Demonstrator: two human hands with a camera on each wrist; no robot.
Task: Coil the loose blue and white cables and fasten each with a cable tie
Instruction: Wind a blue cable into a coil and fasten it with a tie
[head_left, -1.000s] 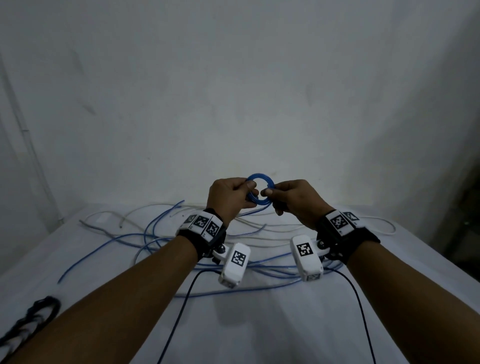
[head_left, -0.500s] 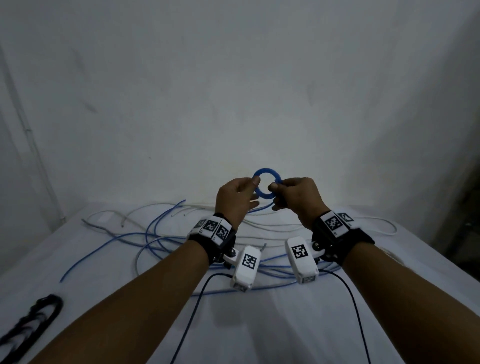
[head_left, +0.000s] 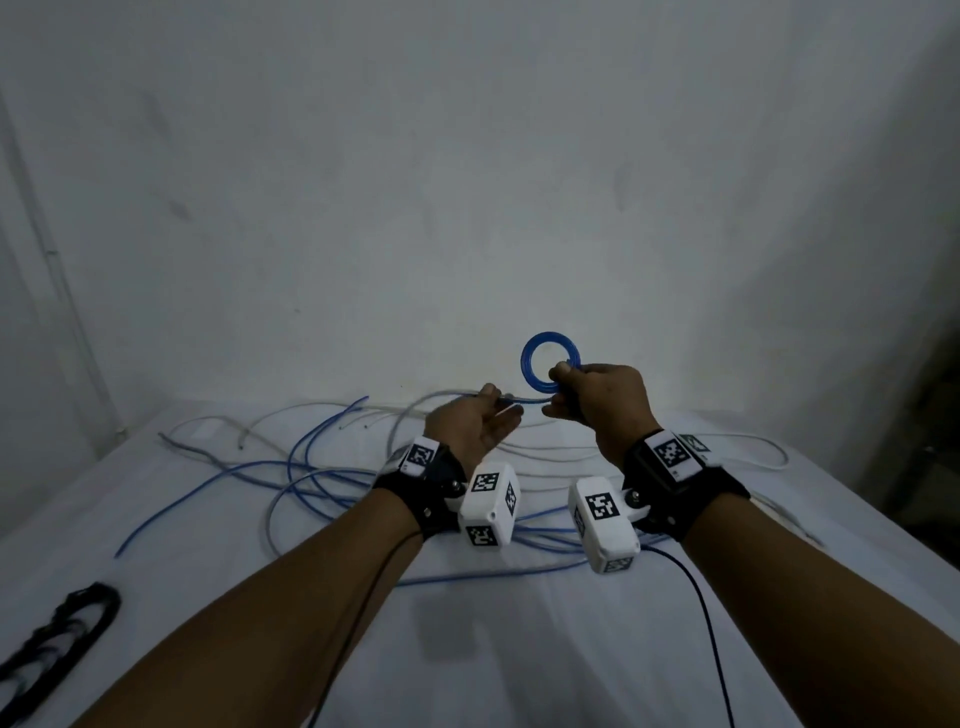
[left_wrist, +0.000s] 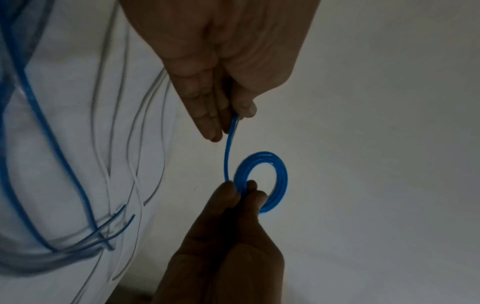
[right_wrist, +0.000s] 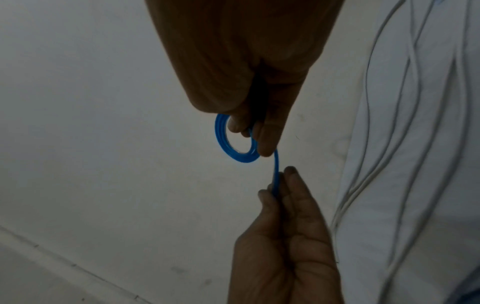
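A small blue cable coil (head_left: 550, 358) is held upright in the air above the far side of the table. My right hand (head_left: 558, 384) pinches its lower right rim between thumb and fingers. In the right wrist view the coil (right_wrist: 228, 144) hangs from those fingertips. A single blue strand (head_left: 524, 400) runs left from the coil to my left hand (head_left: 501, 405), which pinches it between thumb and nearly straight fingers. The left wrist view shows the strand (left_wrist: 228, 148) leading down to the coil (left_wrist: 262, 181). The rest of this cable trails onto the table.
Loose blue cables (head_left: 311, 478) and white cables (head_left: 753, 447) lie tangled across the white table (head_left: 467, 649). A black bundle, perhaps cable ties (head_left: 57, 634), lies at the near left edge. A bare wall (head_left: 467, 182) stands close behind.
My left hand has let go of the coil and dropped down and left along the loose strand. My right hand has lifted the coil slightly and now holds it alone.
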